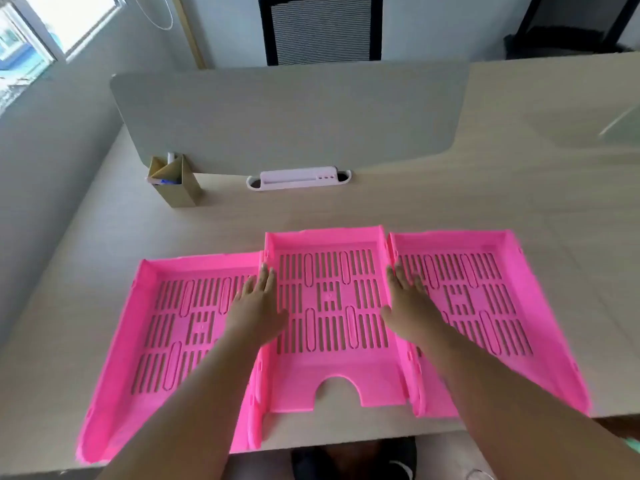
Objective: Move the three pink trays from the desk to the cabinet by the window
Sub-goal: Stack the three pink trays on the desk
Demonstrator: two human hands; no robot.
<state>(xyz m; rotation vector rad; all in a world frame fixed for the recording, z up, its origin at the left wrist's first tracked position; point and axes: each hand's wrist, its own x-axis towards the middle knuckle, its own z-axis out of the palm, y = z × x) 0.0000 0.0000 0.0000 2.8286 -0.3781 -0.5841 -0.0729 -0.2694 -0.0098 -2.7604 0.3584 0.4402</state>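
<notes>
Three pink slotted trays lie side by side on the pale wooden desk (485,188). The left tray (166,306) sits a little nearer to me than the middle tray (329,375) and the right tray (485,289). My left hand (256,306) hovers flat over the left wall of the middle tray, fingers stretched forward. My right hand (405,303) is over the middle tray's right wall, fingers also extended. Neither hand grips anything. The cabinet is not in view.
A grey divider panel (287,116) stands across the desk behind the trays. A tan pen holder (175,183) and a white cable tray (298,180) sit at its base. A window (41,32) is at the far left, a black mesh chair (320,27) beyond the divider.
</notes>
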